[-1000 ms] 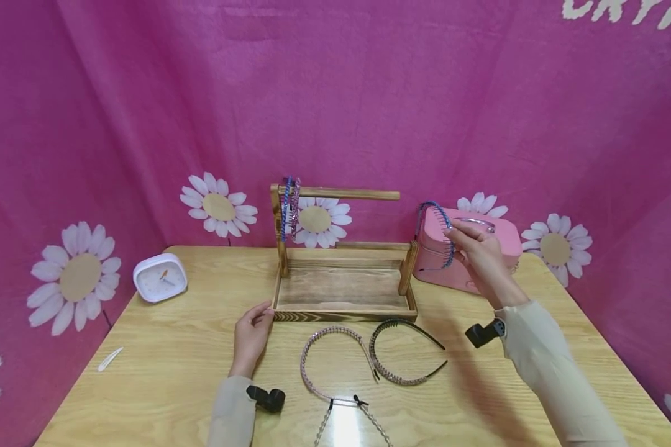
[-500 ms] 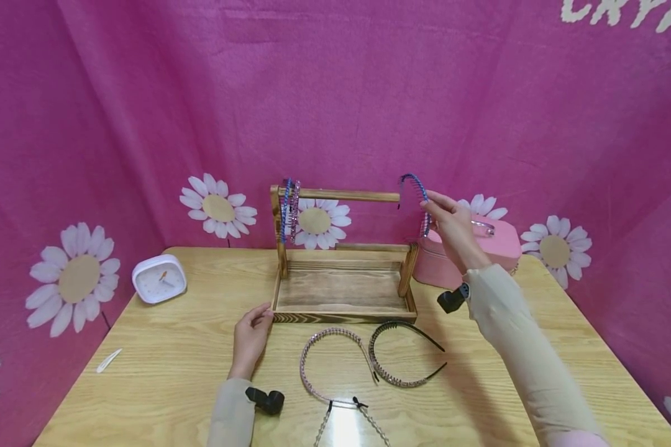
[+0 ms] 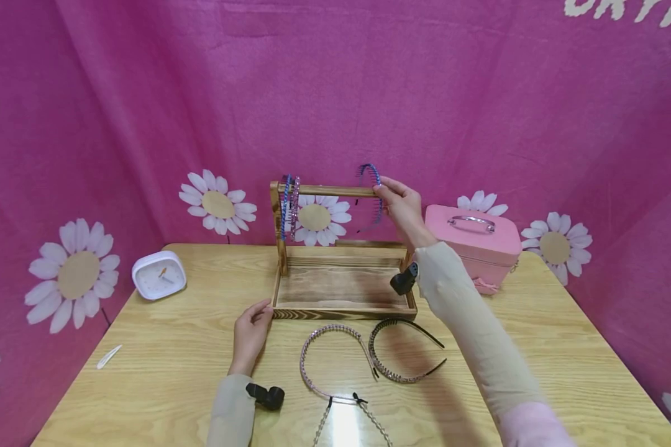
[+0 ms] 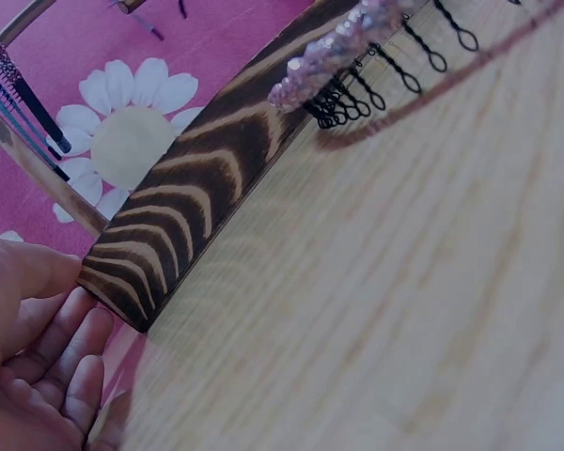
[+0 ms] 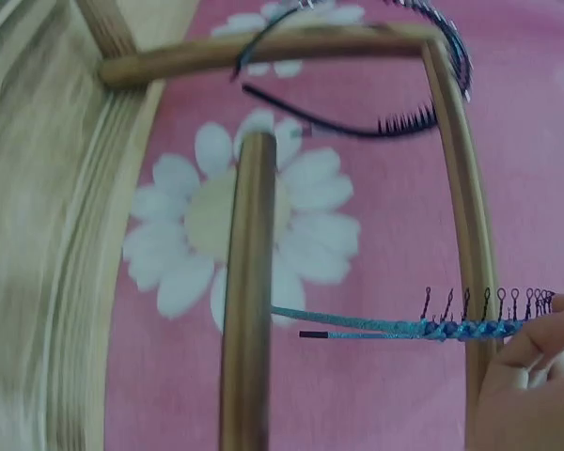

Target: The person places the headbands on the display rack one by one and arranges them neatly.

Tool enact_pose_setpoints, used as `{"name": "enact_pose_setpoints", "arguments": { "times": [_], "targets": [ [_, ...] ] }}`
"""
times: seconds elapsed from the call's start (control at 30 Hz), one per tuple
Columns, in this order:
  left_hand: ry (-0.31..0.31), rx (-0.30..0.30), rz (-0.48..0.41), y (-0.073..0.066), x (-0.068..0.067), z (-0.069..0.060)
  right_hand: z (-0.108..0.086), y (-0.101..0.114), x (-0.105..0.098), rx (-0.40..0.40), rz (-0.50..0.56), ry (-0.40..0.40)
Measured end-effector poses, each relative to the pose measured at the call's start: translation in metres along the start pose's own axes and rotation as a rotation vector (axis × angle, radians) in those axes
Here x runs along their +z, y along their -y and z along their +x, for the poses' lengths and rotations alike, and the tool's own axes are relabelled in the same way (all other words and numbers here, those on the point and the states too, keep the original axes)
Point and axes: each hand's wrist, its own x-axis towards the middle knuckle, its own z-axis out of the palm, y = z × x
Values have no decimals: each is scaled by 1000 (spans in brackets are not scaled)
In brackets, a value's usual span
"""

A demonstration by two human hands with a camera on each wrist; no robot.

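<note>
In the head view, my right hand [image 3: 404,208] pinches a blue toothed headband [image 3: 378,177] near the free right end of the wooden stand's [image 3: 341,313] upper bar. The right wrist view shows its blue-wrapped band [image 5: 451,329] crossing that bar, with two slim ends extending left. My left hand [image 3: 250,335] holds the stand's front left corner; in the left wrist view its fingers [image 4: 52,343] are curled beside the striped wood. A blue headband [image 3: 285,211] and a pink sparkly headband [image 3: 294,214] hang at the bar's left end.
A pink sparkly headband [image 3: 303,363], a black toothed headband [image 3: 376,354] and a beaded headband [image 3: 377,425] lie before the stand. A pink case [image 3: 472,236] stands to the right. A white clock [image 3: 159,275] and white hair clip [image 3: 109,356] are left.
My right hand has carried the blue headband up and left, from in front of the pink case to the bar's free end. The left hand keeps its place at the stand's corner.
</note>
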Motion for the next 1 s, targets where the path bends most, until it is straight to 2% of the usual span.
{"name": "enact_pose_setpoints", "arguments": {
  "times": [0.23,0.5,0.73,1.0],
  "targets": [
    [4,-11,6,1,-1,0,-9,-9,36,-10,26,34],
    [4,-42,-13,0,-1,0,-18,-17,68,27,74,73],
    [4,-41,-6,1,-1,0,-27,-30,87,12,63,82],
    [-3,-30,-9,1,1,0,-33,-35,99,-5,89,112]
  ]
}}
